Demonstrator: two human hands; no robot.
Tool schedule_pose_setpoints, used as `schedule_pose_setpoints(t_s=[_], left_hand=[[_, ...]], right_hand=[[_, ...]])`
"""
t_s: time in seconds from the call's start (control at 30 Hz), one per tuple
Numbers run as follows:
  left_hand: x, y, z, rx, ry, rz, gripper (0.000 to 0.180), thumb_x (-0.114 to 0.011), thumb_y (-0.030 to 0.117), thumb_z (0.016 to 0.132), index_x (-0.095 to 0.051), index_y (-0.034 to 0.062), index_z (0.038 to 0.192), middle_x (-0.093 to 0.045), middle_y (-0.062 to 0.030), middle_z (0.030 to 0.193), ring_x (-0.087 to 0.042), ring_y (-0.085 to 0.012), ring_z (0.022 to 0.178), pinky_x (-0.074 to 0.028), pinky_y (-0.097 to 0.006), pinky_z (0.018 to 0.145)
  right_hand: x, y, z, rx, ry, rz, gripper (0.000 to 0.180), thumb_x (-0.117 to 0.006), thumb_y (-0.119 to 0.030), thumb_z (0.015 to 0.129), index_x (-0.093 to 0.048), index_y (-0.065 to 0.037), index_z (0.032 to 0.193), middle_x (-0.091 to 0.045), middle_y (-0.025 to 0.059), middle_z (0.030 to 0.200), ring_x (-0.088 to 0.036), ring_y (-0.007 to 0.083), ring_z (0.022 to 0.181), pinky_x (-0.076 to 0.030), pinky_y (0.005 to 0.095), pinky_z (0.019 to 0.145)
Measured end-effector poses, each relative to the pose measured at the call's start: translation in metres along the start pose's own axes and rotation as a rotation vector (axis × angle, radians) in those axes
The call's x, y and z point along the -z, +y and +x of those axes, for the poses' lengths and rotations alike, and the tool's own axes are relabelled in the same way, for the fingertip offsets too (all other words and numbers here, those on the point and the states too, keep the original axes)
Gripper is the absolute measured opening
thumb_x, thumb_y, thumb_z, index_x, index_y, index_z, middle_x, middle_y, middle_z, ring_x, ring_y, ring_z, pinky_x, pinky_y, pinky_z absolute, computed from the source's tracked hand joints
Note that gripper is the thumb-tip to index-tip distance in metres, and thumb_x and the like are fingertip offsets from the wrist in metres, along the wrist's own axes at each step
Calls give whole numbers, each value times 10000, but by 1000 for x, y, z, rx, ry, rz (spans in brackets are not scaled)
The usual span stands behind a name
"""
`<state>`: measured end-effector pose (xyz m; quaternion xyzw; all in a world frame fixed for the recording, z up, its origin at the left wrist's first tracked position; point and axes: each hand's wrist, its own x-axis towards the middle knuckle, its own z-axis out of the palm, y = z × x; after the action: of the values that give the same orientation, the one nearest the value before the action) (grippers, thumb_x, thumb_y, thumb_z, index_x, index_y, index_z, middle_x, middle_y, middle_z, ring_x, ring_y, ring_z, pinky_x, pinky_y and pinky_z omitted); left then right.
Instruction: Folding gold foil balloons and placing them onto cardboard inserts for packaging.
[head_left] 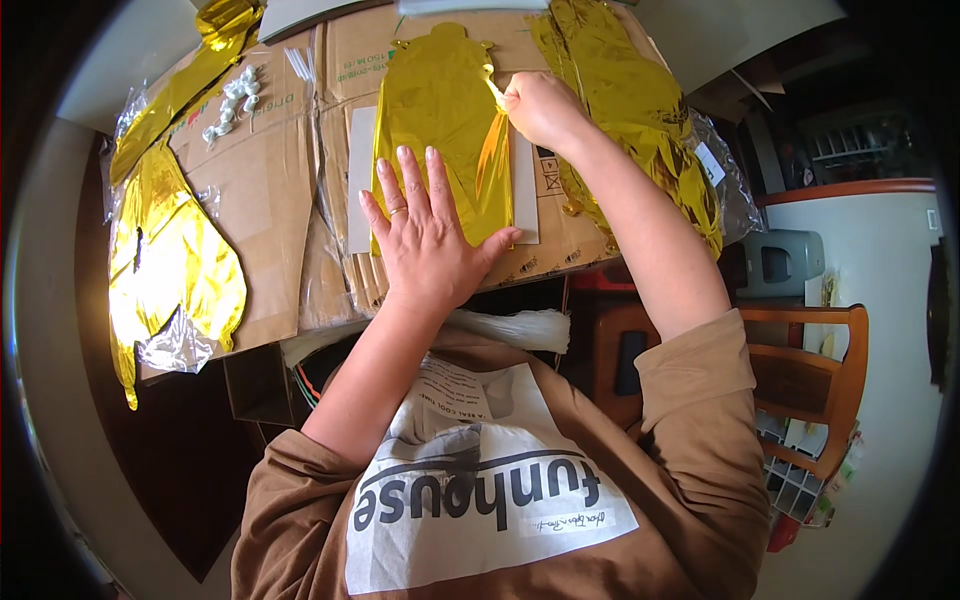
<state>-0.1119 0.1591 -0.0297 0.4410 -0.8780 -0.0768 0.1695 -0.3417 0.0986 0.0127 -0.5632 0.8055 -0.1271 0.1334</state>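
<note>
A flat gold foil balloon (430,95) lies in front of me on a pale board (527,205), on top of cardboard. My left hand (428,230) is open, palm down with the fingers spread, over the balloon's lower left part. At the balloon's right edge, my right hand (545,110) is closed in a pinch on the foil. A pale strip pokes out past those fingertips. Below the pinch the foil is drawn up into a shiny orange-gold crease. The fingertips of the right hand are partly hidden by the fist.
More gold foil balloons (625,90) are heaped at the right, and others (180,260) lie at the left edge. White curled ribbons (237,100) and thin white straws (300,63) rest on the cardboard (260,210). A wooden chair (845,390) stands at the right.
</note>
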Motion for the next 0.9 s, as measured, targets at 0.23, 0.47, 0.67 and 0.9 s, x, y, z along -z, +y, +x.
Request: schedule_pose_setpoints(t_s=[0.23,0.47,0.67,0.9], left_hand=[[1,0,1,13,-11,7,1261,-543,864,801,-146,9,1640,-141,-297,1681,-46,-487,1569,-17,-668,1217],[1,2,-1,10,24,7,1225,-581,821,820,-171,2,1632,-169,-309,1671,-77,-478,1569,-39,-630,1234],[-7,-3,-1,-6,54,-22,1203,-604,774,824,-161,8,1639,-148,-297,1681,-53,-487,1569,-26,-683,1211],[-8,-2,-2,-9,61,-7,1203,-575,798,828,-167,9,1638,-160,-299,1677,-61,-490,1567,-28,-679,1211]], right_hand=[[-2,-7,-19,-34,145,50,200,-658,-262,960,-664,-66,1002,-734,135,973,-709,343,901,-551,452,782],[-8,-3,-66,311,540,100,124,-714,-196,920,-684,-79,951,-729,92,999,-696,299,932,-534,432,820],[-21,-14,-148,596,408,22,124,-712,-158,902,-737,-54,964,-736,83,1040,-674,270,1033,-459,450,989],[-26,-3,-139,598,470,-99,176,-714,-198,894,-744,-49,981,-732,71,1101,-657,260,1105,-418,489,1081]])
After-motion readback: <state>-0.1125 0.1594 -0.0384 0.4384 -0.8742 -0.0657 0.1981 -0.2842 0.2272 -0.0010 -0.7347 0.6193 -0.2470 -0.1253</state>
